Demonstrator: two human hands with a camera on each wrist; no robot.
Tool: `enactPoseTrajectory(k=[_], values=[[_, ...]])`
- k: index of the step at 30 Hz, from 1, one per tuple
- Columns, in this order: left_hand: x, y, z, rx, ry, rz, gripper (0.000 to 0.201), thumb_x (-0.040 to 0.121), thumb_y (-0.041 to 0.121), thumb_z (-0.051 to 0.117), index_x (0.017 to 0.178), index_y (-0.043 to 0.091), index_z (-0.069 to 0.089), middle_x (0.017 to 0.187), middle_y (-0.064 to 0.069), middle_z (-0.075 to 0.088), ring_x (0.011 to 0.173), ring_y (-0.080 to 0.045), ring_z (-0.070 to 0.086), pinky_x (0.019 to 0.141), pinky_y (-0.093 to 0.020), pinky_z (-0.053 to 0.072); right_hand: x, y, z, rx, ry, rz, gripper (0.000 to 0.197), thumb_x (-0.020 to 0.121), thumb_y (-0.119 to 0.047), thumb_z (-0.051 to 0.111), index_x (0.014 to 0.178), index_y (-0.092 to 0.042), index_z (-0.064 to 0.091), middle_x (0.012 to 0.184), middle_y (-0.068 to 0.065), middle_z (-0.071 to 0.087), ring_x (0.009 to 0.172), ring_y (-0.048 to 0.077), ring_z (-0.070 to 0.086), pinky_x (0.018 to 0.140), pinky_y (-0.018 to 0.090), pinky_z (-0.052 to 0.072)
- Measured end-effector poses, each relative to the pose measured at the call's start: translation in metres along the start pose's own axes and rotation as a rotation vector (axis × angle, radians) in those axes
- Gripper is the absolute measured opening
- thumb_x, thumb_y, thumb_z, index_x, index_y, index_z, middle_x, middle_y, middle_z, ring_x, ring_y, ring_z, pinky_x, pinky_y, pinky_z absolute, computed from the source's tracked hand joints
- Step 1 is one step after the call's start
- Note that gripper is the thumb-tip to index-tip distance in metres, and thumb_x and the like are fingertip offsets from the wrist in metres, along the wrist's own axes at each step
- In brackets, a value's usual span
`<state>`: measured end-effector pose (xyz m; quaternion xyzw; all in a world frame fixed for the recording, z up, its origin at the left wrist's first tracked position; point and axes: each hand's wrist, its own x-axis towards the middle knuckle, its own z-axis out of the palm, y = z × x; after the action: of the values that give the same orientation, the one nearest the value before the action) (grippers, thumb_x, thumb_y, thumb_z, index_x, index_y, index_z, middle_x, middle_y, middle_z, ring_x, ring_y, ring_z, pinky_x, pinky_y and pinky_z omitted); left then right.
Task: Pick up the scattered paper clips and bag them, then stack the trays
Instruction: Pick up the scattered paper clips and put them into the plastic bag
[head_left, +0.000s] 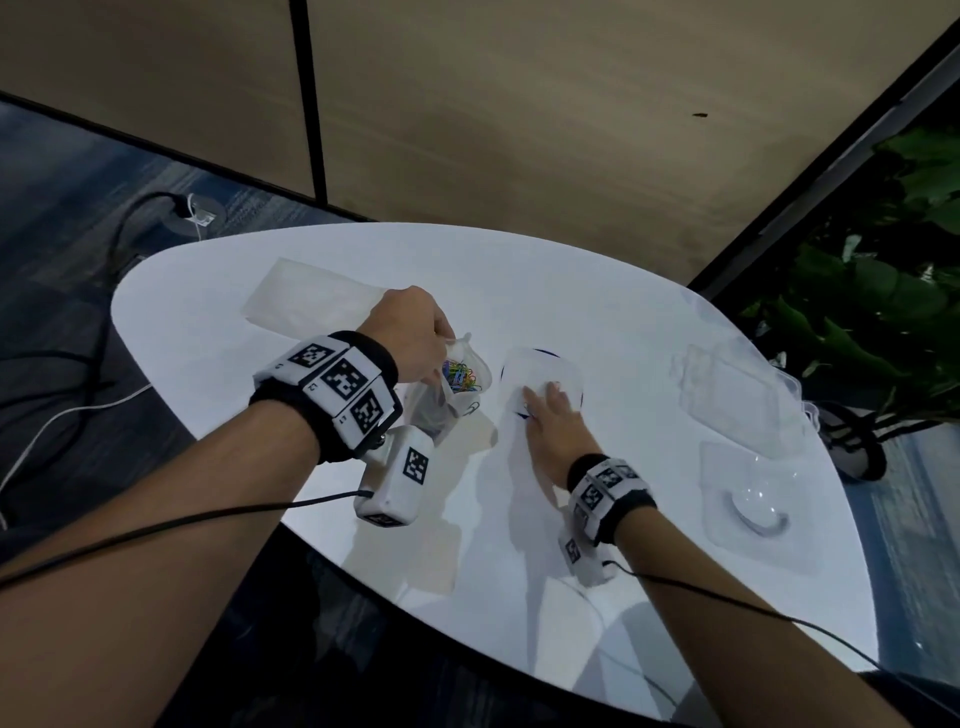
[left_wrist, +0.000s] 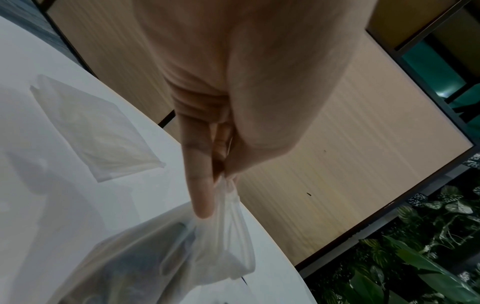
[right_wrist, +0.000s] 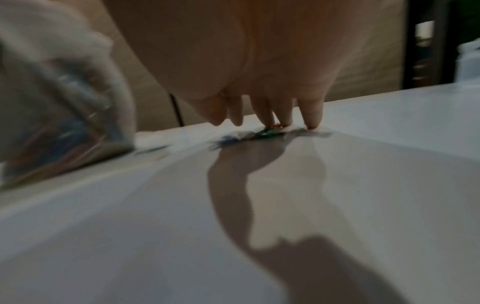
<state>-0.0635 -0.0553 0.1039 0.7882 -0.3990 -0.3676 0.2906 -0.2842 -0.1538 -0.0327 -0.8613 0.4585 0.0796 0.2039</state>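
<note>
My left hand (head_left: 440, 339) holds a thin clear plastic bag (head_left: 451, 395) up off the white table by its rim, pinched between thumb and fingers (left_wrist: 198, 185). Several coloured paper clips (head_left: 460, 373) lie inside it. My right hand (head_left: 545, 397) reaches flat into a shallow clear tray (head_left: 563, 366) just right of the bag. Its straight fingertips (right_wrist: 310, 123) press down on a few loose clips (right_wrist: 267, 131). In the right wrist view the bag (right_wrist: 64, 123) is a blur at the left.
A flat pack of clear bags (head_left: 306, 301) lies at the back left of the round table (head_left: 597, 291). Two more clear trays (head_left: 727, 395) (head_left: 753, 499) sit near the right edge. Green plants (head_left: 883, 291) stand beyond it.
</note>
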Motion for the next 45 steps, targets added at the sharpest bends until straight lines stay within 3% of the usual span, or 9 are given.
enactPoseTrajectory(k=[6, 11, 17, 21, 27, 31, 35, 41, 45], values=[[-0.003, -0.002, -0.008, 0.007, 0.007, -0.019, 0.022, 0.091, -0.006, 0.058, 0.106, 0.002, 0.073, 0.098, -0.019, 0.073, 0.081, -0.032, 0.076, 0.08, -0.043, 0.064, 0.003, -0.027, 0.019, -0.09, -0.003, -0.165, 0.058, 0.103, -0.016, 0.033, 0.154, -0.026, 0.01, 0.161, 0.02, 0.003, 0.151, 0.032, 0.002, 0.122, 0.043, 0.011], [-0.007, -0.01, -0.022, 0.002, 0.051, -0.04, 0.02, 0.094, -0.003, 0.055, 0.101, 0.004, 0.072, 0.094, -0.019, 0.071, 0.073, -0.031, 0.075, 0.057, -0.028, 0.062, 0.004, -0.033, 0.03, -0.329, -0.02, -0.334, 0.059, 0.102, -0.019, 0.035, 0.154, -0.021, 0.008, 0.16, 0.024, 0.001, 0.149, 0.039, 0.004, 0.12, 0.049, 0.016], [-0.003, -0.012, -0.022, -0.008, 0.04, -0.046, 0.015, 0.095, 0.004, 0.059, 0.103, 0.004, 0.072, 0.09, -0.02, 0.073, 0.076, -0.035, 0.076, 0.081, -0.044, 0.063, -0.012, 0.037, 0.009, -0.477, 0.02, -0.438, 0.071, 0.087, -0.007, 0.058, 0.149, -0.009, 0.022, 0.156, 0.024, 0.024, 0.142, 0.036, 0.032, 0.11, 0.051, 0.036], [0.0, -0.011, -0.019, 0.011, 0.035, -0.03, 0.018, 0.094, 0.002, 0.058, 0.104, 0.003, 0.073, 0.092, -0.02, 0.074, 0.076, -0.033, 0.077, 0.083, -0.044, 0.063, -0.023, 0.061, 0.0, -0.448, -0.032, -0.377, 0.074, 0.079, -0.001, 0.066, 0.144, 0.001, 0.032, 0.15, 0.028, 0.033, 0.137, 0.039, 0.042, 0.094, 0.046, 0.053], [0.001, -0.011, -0.017, 0.031, 0.041, -0.024, 0.019, 0.093, 0.0, 0.06, 0.106, 0.002, 0.074, 0.094, -0.019, 0.074, 0.078, -0.032, 0.077, 0.082, -0.044, 0.063, -0.03, 0.035, -0.004, -0.492, -0.095, -0.299, 0.091, 0.086, 0.002, 0.053, 0.154, -0.023, -0.002, 0.156, 0.026, 0.012, 0.147, 0.037, 0.018, 0.099, 0.045, 0.05], [0.002, -0.011, -0.016, 0.058, 0.041, -0.021, 0.021, 0.089, -0.003, 0.062, 0.105, 0.003, 0.075, 0.095, -0.018, 0.076, 0.083, -0.03, 0.076, 0.084, -0.043, 0.063, -0.03, 0.03, -0.01, -0.509, -0.115, -0.27, 0.062, 0.09, 0.004, 0.049, 0.148, -0.003, 0.029, 0.149, 0.025, 0.032, 0.134, 0.036, 0.042, 0.099, 0.043, 0.047], [0.003, -0.009, -0.013, 0.082, 0.038, -0.004, 0.022, 0.088, -0.002, 0.063, 0.106, 0.004, 0.075, 0.097, -0.017, 0.076, 0.089, -0.031, 0.075, 0.087, -0.042, 0.061, -0.024, 0.033, 0.001, -0.421, 0.02, -0.28, 0.019, 0.089, 0.002, 0.048, 0.101, 0.001, 0.063, 0.1, 0.018, 0.061, 0.089, 0.036, 0.063, 0.071, 0.038, 0.048], [0.001, -0.007, -0.011, 0.097, 0.041, 0.009, 0.024, 0.089, -0.002, 0.062, 0.108, 0.004, 0.075, 0.1, -0.018, 0.076, 0.092, -0.032, 0.074, 0.089, -0.042, 0.061, -0.02, 0.026, -0.004, -0.336, 0.039, -0.218, 0.017, 0.087, 0.002, 0.053, 0.088, -0.004, 0.069, 0.092, 0.011, 0.064, 0.083, 0.031, 0.063, 0.072, 0.037, 0.052], [0.0, -0.004, -0.009, 0.11, 0.027, 0.012, 0.027, 0.086, -0.004, 0.064, 0.11, 0.004, 0.074, 0.102, -0.017, 0.075, 0.094, -0.032, 0.074, 0.09, -0.042, 0.061, -0.016, 0.024, -0.02, -0.005, 0.114, 0.004, 0.021, 0.076, -0.001, 0.06, 0.075, -0.014, 0.077, 0.077, 0.0, 0.072, 0.073, 0.016, 0.063, 0.073, 0.024, 0.054]])
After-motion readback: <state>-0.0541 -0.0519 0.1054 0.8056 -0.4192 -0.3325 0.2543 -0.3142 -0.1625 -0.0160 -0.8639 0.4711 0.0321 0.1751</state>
